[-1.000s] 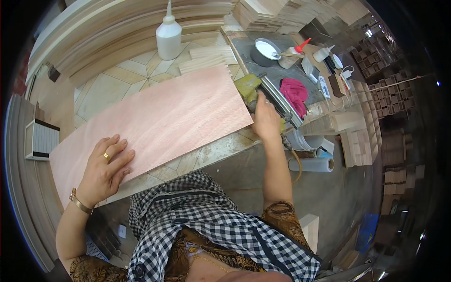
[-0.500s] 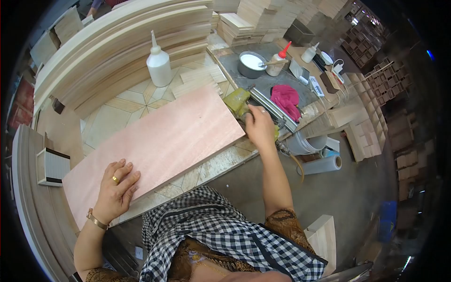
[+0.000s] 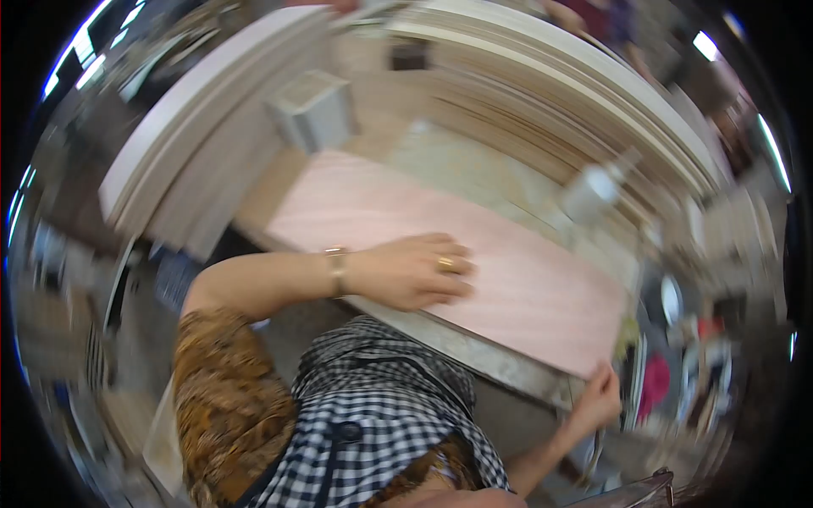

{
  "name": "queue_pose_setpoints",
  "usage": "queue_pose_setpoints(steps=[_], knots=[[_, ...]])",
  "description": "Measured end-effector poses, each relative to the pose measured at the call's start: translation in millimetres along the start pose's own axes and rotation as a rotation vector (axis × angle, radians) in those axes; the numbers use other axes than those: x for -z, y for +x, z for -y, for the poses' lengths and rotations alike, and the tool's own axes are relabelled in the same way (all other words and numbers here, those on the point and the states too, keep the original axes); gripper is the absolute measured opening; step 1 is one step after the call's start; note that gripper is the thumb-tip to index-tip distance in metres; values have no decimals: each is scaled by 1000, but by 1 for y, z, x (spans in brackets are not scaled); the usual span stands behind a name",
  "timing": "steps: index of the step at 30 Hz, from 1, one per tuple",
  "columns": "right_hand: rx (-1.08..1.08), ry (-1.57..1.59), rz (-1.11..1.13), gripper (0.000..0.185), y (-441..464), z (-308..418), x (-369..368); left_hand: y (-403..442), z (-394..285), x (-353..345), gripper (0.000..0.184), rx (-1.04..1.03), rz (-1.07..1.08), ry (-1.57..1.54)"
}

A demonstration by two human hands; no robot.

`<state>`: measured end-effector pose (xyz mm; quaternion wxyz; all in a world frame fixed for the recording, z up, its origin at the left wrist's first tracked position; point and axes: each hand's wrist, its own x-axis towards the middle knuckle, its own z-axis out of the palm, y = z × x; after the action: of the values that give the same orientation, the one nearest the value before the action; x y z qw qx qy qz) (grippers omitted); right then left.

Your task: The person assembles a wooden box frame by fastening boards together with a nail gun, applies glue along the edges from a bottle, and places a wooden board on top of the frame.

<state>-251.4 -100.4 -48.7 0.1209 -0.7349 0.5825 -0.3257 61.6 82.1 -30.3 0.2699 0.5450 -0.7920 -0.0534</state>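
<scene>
A pale pink wooden board (image 3: 525,288) lies flat and slantwise across the bench in front of me. My left hand (image 3: 415,271) rests on its near edge, palm down with the fingers slightly bent, holding nothing. At the board's right-hand near corner is my right hand (image 3: 597,398), its fingers curled together; blur hides what, if anything, they hold. Just past that corner shows a smeared yellow-green tool (image 3: 627,337). A white glue bottle (image 3: 590,195) stands behind the board.
Stacked wooden panels (image 3: 525,110) line the back of the bench, and more panels (image 3: 203,144) stand at the left beside a pale block (image 3: 315,110). To the right are a pink cloth (image 3: 654,381) and a bowl of white liquid (image 3: 671,298). Another person (image 3: 605,21) is behind the stacks.
My view has swung to the left and blurred. My left hand has moved along the board toward its middle. My right hand has come off the yellow-green tool to the board's corner.
</scene>
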Motion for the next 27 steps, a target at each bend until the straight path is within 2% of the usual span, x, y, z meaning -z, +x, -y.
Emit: queue_pose_setpoints(steps=[2, 5, 8, 12, 14, 17, 20, 23, 27], knots=[[156, -94, -21, 25, 2, -3, 0, -3, 0, 2, 31, 29, 9, -23], [202, -210, 19, 30, 3, 3, 3, -14, 1, 5, 37, 148, -24, -24], [202, -177, 47, 35, 4, 3, 4, -38, 5, 27, 43, 444, -198, 422], [204, -141, 63, 35, 4, -1, 3, -100, 6, 42, 47, 1144, -313, 780], [162, -133, 63, 34, -3, 17, 9, -129, -2, 48, 43, 1205, -475, 733], [169, -152, 50, 32, 0, 16, 11, -139, -11, 50, 39, 1386, -706, 239], [186, -169, 40, 30, 3, 10, 9, -149, 3, 31, 35, 1195, -962, 278], [191, -186, 25, 29, 4, 9, 10, -145, 5, 31, 34, 1219, -1144, -40], [189, -122, 4, 28, 1, 10, 9, -149, 3, 31, 35, 1184, -1228, -246]])
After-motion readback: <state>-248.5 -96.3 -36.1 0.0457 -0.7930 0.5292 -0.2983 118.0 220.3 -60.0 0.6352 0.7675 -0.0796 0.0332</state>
